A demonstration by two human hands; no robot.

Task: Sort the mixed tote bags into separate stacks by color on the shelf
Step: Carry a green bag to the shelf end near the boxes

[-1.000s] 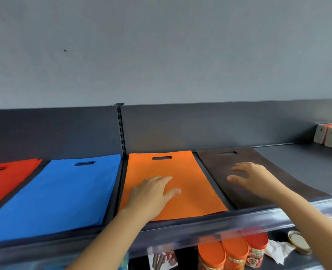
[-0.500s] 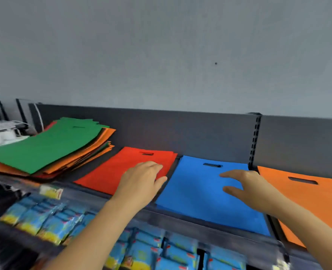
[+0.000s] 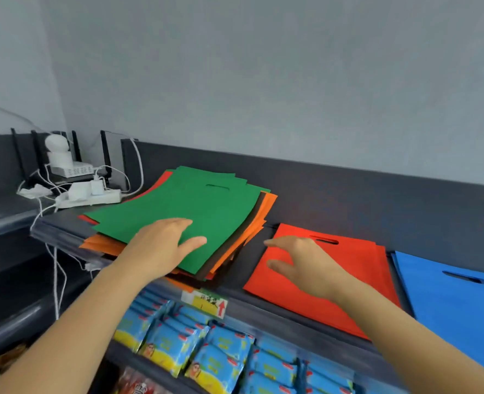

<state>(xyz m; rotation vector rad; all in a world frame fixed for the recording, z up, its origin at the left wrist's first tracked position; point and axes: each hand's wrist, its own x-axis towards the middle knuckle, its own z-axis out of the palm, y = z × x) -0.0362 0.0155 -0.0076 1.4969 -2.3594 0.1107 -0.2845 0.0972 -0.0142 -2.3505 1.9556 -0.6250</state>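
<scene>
1. On the dark shelf (image 3: 249, 267), toward its left end: mixed pile of tote bags (image 3: 253, 233), fanned untidily, with orange, brown and red edges poking out beneath a green bag (image 3: 198, 206) on top, handle slot at that bag's far end.
2. Left hand (image 3: 161, 245): lies palm down on the near part of the green bag, fingers straight and close together, thumb spread to the right; grips nothing.
3. Right hand (image 3: 306, 263): reaches over the left part of the red bag (image 3: 357, 268), fingers loosely extended toward the pile, thumb held apart on the near side; holds nothing. Touching the red fabric or just above it: cannot tell.
4. Just right of the pile, parted from it by a strip of bare shelf: red bag, lying flat, handle slot at the far end, a second red edge showing along its right side.
5. Farther right, beside the red one: blue bag (image 3: 456, 302), also flat, cut off by the picture's edge.
6. Far left, beyond the pile: white power strip (image 3: 93, 199) with plugs and trailing cables, and behind it a small white camera (image 3: 57, 146) on a white box.
7. Below the shelf's near edge: yellow price label (image 3: 206, 302) and rows of blue snack packets (image 3: 178, 336).
</scene>
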